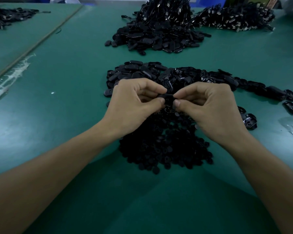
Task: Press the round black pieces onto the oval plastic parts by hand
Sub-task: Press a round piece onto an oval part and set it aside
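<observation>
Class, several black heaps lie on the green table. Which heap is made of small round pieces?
The heap of round pieces nearest the person; the heaps beyond it hold longer oval parts or cables.

The person is working bare-handed. The left hand [134, 102] and the right hand [208, 105] are showing uncovered fingers with smooth knuckles. Each thumb is showing a short, neatly trimmed nail, the left thumbnail [162, 100] and the right thumbnail [177, 103] both looking pale and blunt-edged. Behind the hands, the left forearm [66, 161] and the right forearm [260, 166] are showing bare and slender, widening away from the wrists, with skin showing all the way to the picture's edge. Soft shadow is lying along their undersides.
</observation>
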Available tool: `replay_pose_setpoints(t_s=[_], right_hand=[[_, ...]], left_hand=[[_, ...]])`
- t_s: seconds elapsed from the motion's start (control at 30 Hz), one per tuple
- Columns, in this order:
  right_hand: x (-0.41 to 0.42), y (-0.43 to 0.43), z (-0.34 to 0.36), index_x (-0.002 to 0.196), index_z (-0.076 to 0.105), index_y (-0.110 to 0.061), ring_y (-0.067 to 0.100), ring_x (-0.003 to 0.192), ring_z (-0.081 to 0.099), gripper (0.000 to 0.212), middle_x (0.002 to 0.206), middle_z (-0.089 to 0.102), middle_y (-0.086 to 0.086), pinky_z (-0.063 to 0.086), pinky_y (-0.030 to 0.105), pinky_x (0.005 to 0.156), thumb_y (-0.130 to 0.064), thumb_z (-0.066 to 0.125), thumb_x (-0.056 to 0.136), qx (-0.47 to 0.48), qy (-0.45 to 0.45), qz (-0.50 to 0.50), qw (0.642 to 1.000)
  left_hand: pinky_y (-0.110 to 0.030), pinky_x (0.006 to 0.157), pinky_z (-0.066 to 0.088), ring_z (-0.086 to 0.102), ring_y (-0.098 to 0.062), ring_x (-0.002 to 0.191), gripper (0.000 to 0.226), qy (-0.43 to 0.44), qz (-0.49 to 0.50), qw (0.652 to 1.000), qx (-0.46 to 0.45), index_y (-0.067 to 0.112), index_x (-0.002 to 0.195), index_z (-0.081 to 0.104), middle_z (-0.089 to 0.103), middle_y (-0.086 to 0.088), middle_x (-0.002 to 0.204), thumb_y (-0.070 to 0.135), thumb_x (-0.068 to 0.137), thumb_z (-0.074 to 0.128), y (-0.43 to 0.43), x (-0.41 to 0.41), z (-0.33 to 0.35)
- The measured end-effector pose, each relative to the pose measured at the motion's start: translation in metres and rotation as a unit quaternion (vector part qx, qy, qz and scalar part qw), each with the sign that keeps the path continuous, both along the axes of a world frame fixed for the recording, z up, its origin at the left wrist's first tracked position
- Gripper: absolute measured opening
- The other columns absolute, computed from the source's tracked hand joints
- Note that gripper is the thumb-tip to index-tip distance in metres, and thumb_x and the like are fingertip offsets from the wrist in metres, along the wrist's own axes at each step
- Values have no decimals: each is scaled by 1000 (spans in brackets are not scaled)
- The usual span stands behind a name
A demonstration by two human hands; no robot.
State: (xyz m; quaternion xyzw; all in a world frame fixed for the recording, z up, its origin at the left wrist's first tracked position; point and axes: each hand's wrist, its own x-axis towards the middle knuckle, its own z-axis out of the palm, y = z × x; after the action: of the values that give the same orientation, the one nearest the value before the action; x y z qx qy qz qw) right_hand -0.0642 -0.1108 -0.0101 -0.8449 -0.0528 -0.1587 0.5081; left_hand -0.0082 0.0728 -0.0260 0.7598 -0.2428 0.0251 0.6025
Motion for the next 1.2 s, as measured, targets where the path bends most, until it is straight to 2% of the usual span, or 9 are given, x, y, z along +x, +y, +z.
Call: replay_pose_setpoints(t_s=[0.13,0.37,0.5,0.7,0.8,0.97,1.1,1.2], right_hand=[[0,2,0,88,77,-24,3,74,70,12,77,74,-10,55,17,70,-12,79,85,-2,-2,-3,1000],[-1,6,1,88,72,-32,3,78,71,20,80,74,-12,60,25,77,-12,73,90,-23,-9,-19,1000],[-2,8,1,88,71,-33,2,79,70,22,80,72,-13,59,24,75,-11,71,91,-38,-14,-21,999],[-3,10,-1,85,63,-36,4,76,68,27,77,69,-12,56,21,70,-11,72,90,-52,-14,-20,998],[-4,11,-1,84,57,-33,10,75,66,26,79,67,-8,57,29,70,-14,74,89,-53,-13,-33,998],[-5,13,-1,75,52,-26,21,76,69,29,79,70,-2,58,46,69,-12,76,85,-60,3,-52,997],[-6,17,-2,70,52,-24,15,72,70,33,77,71,1,60,43,66,-7,76,85,-49,1,-65,997],[-7,18,-2,70,55,-26,13,71,70,33,73,71,-3,60,42,67,0,69,85,-62,4,-65,996]], left_hand=[[-37,77,62,76,-15,77,22,-13,-5,1000,4,27,91,74,77,1,82,8,80,78,-1,-2,1],[-40,78,63,75,-13,79,19,-25,-1,1000,13,26,91,74,77,3,84,12,79,79,-3,-4,1],[-41,79,62,75,-15,79,20,-23,-4,1000,8,26,91,74,77,2,84,11,79,79,-4,-4,0],[-30,79,60,74,-9,81,23,-38,-11,999,19,27,93,73,77,5,86,8,81,78,-5,-6,1],[-27,78,60,74,-7,81,23,-46,-7,998,30,32,92,71,76,8,86,12,81,76,-5,-7,1],[-24,77,58,72,-4,81,28,-72,4,996,60,31,95,71,75,10,86,6,83,77,-6,-10,-1],[-15,72,54,71,-2,78,25,-111,17,990,85,25,98,70,73,13,85,5,84,76,-6,-11,-1],[-14,73,54,69,1,79,20,-145,28,982,113,17,102,71,72,13,86,7,85,76,-5,-11,-1]])
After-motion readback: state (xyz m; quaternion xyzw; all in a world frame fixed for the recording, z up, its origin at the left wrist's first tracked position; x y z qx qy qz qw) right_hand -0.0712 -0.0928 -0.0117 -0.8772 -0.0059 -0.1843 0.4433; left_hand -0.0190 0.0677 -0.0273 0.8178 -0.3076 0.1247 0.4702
